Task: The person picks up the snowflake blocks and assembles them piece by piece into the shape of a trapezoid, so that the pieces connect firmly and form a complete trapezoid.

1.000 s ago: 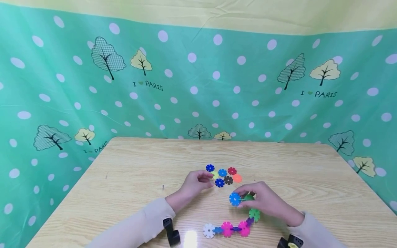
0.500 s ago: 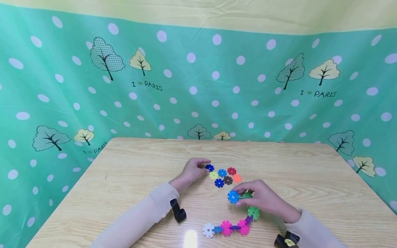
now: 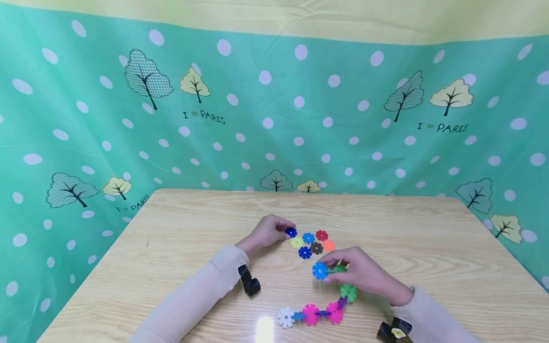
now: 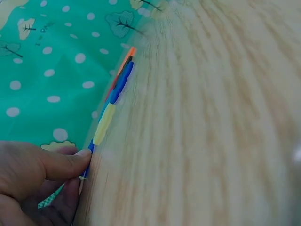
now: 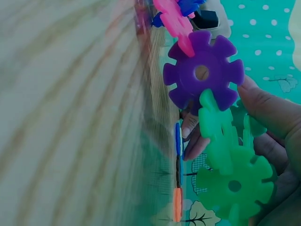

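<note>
At the left end of a group of notched plastic discs, my left hand (image 3: 267,231) pinches a dark blue disc (image 3: 291,232) by its edge. In the left wrist view, the thumb (image 4: 70,165) lies against that disc (image 4: 91,148) close to the tabletop. My right hand (image 3: 362,271) holds a chain of interlocked discs near its light blue end disc (image 3: 319,270). A green disc (image 3: 348,292) hangs below the fingers, and the chain curves round through purple and pink discs to a white disc (image 3: 286,317). The right wrist view shows the purple disc (image 5: 188,77) edge-joined to its neighbours.
Beside the left fingers lie loose discs: yellow (image 3: 297,242), light blue (image 3: 308,237), red (image 3: 321,235), orange (image 3: 329,245), dark brown (image 3: 316,247) and another dark blue one (image 3: 305,252). The wooden table (image 3: 206,214) ends at a green dotted curtain (image 3: 240,114).
My left hand has moved away and up from beside the yellow disc to the dark blue disc and closed on its edge. My right hand has shifted slightly left with the chain.
</note>
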A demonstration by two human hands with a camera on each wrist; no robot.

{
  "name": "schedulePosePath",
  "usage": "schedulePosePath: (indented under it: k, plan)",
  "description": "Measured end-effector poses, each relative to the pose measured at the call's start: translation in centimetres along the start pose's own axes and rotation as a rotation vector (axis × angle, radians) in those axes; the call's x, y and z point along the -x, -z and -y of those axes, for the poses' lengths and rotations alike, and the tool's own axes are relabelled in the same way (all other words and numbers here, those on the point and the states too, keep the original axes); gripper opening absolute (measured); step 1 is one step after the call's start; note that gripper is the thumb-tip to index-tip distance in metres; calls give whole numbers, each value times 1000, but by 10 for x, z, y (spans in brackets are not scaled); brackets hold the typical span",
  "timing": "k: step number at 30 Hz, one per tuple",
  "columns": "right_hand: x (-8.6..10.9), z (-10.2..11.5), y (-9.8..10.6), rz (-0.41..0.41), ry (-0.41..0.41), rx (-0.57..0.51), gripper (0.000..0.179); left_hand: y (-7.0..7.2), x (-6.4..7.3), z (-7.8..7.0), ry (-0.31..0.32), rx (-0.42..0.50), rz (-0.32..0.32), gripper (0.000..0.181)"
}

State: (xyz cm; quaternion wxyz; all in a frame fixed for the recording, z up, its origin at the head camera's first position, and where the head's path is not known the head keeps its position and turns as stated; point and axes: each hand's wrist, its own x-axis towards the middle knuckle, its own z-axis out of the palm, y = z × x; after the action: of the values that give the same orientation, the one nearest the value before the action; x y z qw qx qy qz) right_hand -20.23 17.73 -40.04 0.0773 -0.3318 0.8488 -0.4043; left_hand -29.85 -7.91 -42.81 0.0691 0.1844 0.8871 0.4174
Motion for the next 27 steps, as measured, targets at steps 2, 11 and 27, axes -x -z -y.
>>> schedulePosePath:
  k: [2, 11, 27]
  plan:
    - [-1, 0, 0, -3, -4, 0, 31, 0, 0, -1, 17, 13, -11, 32]
    - [-4, 0, -1, -39, 1, 26, 31, 6, 8, 2, 112, 173, -66, 26]
    - [-7, -1, -2, -63, 16, 54, 35, -2, 57, -25, -3, 359, -23, 18]
